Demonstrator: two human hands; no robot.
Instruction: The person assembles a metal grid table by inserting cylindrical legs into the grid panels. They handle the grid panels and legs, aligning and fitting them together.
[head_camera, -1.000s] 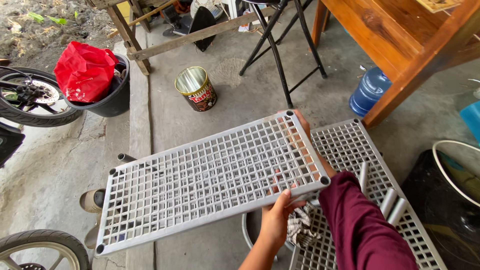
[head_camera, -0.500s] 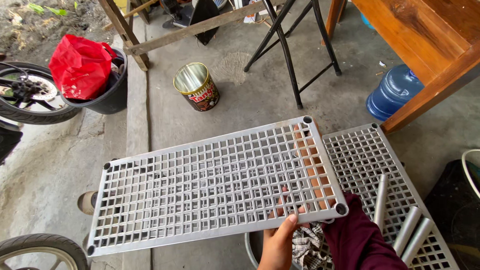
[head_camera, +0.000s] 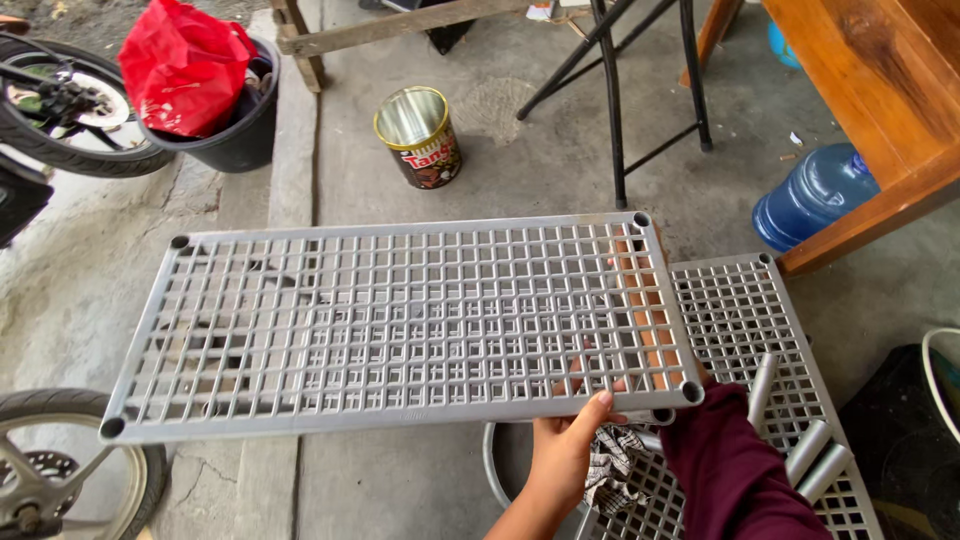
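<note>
I hold a grey plastic grid shelf panel (head_camera: 400, 320) flat above the concrete floor. My left hand (head_camera: 565, 450) grips its near long edge close to the right corner, thumb on top. My right hand (head_camera: 640, 300), in a maroon sleeve, lies under the panel's right short edge and shows only through the grid. A second grey grid panel (head_camera: 735, 310) lies on the floor under and to the right of the held one, with several short grey tubes (head_camera: 810, 455) resting on it.
An open tin can (head_camera: 418, 135) stands beyond the panel. Black stool legs (head_camera: 612, 100), a blue water jug (head_camera: 815, 195) and a wooden table (head_camera: 880, 80) are at the right. A black bucket with a red bag (head_camera: 185, 65) and motorbike wheels (head_camera: 60, 460) are at the left. A metal basin with a cloth (head_camera: 610, 470) sits below my hands.
The held panel has turned from a slant to nearly square with the view and shifted left. Both hands keep their grip on it.
</note>
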